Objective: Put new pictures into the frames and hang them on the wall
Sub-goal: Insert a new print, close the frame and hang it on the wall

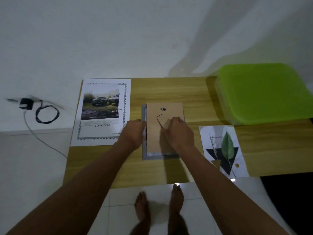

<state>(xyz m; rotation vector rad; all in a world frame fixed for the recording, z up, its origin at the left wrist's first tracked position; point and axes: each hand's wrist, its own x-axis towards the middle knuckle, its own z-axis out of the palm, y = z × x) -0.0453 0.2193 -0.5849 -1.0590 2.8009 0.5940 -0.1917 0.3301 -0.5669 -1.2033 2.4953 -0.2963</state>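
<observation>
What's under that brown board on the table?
A grey frame: its rim shows at the brown board's left and bottom edges. Whether a picture lies inside is covered.

Person, seen from own head height. Left hand (pixel 133 133) and right hand (pixel 180 133) bare. Left forearm (pixel 84 180) and right forearm (pixel 228 184) bare along their whole visible length. Left foot (pixel 141 204) and right foot (pixel 176 199) bare, toes showing, on the floor off the bench's near edge. Lower legs (pixel 141 225) bare too; dim, blurred, finer detail unreadable.
</observation>
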